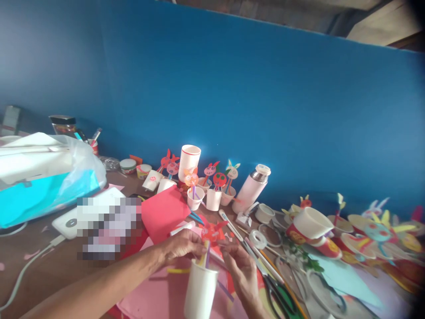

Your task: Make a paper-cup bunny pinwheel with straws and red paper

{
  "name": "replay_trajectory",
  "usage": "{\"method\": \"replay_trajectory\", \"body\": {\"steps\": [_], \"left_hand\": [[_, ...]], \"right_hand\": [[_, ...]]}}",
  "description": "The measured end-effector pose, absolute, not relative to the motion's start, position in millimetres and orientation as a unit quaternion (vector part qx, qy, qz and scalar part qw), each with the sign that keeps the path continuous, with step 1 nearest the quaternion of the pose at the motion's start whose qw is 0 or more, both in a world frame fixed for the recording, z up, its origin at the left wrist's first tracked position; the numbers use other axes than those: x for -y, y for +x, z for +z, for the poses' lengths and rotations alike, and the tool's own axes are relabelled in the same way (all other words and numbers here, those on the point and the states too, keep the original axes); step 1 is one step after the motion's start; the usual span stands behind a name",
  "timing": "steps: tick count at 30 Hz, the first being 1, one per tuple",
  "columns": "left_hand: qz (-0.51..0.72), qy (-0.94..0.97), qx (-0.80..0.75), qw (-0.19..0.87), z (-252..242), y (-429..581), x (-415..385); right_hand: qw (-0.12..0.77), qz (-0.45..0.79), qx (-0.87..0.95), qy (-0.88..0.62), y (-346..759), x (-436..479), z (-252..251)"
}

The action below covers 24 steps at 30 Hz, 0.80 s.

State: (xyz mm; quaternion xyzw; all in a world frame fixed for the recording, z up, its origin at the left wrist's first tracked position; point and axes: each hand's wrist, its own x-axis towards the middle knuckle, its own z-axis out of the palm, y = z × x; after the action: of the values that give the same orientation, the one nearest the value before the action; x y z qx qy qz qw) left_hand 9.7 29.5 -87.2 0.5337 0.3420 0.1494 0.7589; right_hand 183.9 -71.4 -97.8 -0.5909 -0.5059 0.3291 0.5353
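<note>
Paper straws (205, 253) in a white paper cup (200, 290) are pinched by the fingers of the left hand (182, 247); the fingers of the right hand (241, 272) are spread beside a red paper cutout (211, 232).

A white paper cup (201, 290) stands a little tilted, and a yellow straw (202, 253) and a purple straw (207, 254) come out from its mouth. Just above this cup is a small red paper figure (211, 232) with pointed ears. The left hand (181, 248) and the right hand (242, 274) are on two sides of the cup's top.

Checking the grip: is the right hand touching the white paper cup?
Apart: the head view shows a clear gap between the right hand and the white paper cup.
</note>
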Motion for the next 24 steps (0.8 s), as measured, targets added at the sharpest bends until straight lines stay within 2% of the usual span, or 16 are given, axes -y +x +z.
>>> {"method": "replay_trajectory", "body": {"steps": [24], "left_hand": [[0.173,0.492,-0.318,0.791,-81.2,11.3,-22.0]], "right_hand": [[0.570,0.364,0.497,-0.544,180.6,75.2,-106.4]]}}
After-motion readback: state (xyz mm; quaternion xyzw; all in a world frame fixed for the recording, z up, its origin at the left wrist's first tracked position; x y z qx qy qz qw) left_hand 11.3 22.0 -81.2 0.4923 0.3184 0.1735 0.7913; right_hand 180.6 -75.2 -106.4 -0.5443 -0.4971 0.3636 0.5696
